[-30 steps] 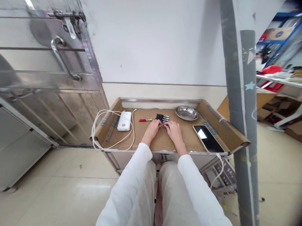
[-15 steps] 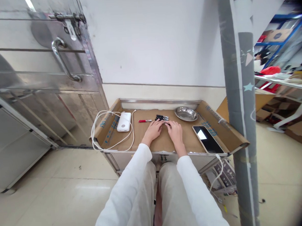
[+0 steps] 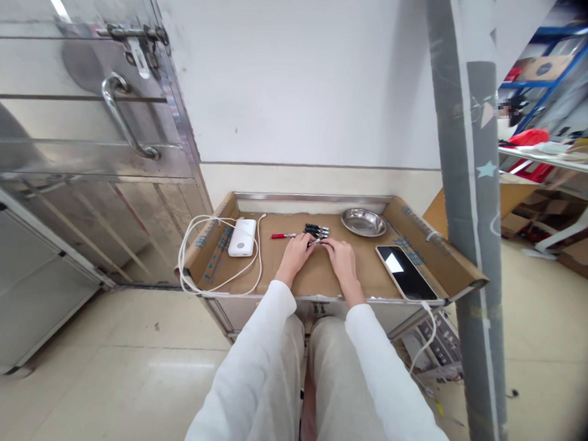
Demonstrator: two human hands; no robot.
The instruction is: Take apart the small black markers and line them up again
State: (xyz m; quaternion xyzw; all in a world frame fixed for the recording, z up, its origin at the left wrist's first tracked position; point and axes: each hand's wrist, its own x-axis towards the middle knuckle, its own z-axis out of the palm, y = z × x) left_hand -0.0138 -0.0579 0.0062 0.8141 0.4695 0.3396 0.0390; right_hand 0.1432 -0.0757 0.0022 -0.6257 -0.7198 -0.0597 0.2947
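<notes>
My left hand and my right hand meet over the middle of the brown-covered tabletop. Between their fingertips lies a slim black and silver pen; the left fingers pinch its dark part and the right fingers close on its other end. Just beyond, several black pens with clear or silver ends rest side by side. To their left is a single red pen, pointing sideways. The fingers partly cover the held pen.
On the left sits a white power bank with a looped white cable. A round metal dish stands at the back right, with a phone nearer me. Beside the table rises a grey wrapped pole. A person is in the far background.
Both hands have shifted slightly, and more of the pen now shows between the fingertips. The row of black pens is less covered. Other things on the table stay put.
</notes>
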